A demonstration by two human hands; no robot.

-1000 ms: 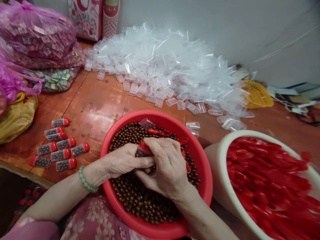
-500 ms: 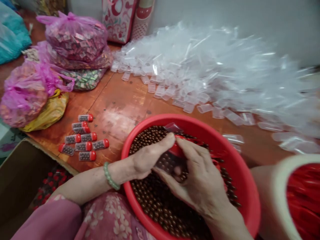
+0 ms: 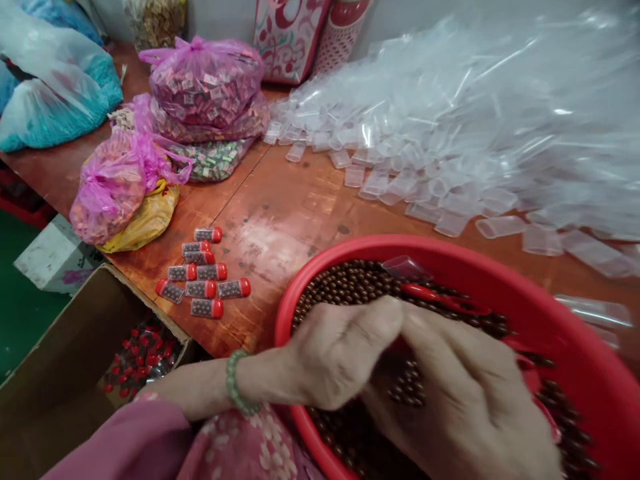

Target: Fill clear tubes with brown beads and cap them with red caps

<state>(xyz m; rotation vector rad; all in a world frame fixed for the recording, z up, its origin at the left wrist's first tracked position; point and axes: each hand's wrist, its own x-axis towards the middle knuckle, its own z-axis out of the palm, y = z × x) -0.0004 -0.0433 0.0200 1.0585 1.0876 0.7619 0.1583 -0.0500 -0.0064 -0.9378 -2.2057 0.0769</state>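
My left hand [image 3: 330,360], with a green bead bracelet at the wrist, is closed over the red basin [image 3: 293,313]. Against it presses my right hand [image 3: 470,387], its fingers curled. Between them, both grip a small clear tube of brown beads [image 3: 407,388], mostly hidden by the fingers; its cap does not show. Loose brown beads [image 3: 345,287] lie in the basin below. A clear empty tube [image 3: 406,268] and red plastic pieces [image 3: 440,298] rest on the beads at the far side.
Several red-capped filled tubes [image 3: 201,289] lie left on the wooden table [image 3: 280,200]. A cardboard box [image 3: 55,373] holding more stands below the edge. Clear empty tubes [image 3: 450,133] are heaped at the back right; pink bags [image 3: 205,87] and a blue-white bag [image 3: 60,87] sit back left.
The view has shifted right, bringing the basin and hands nearer. Both hands have closed more tightly around the tube, hiding the red cap that showed between them before.
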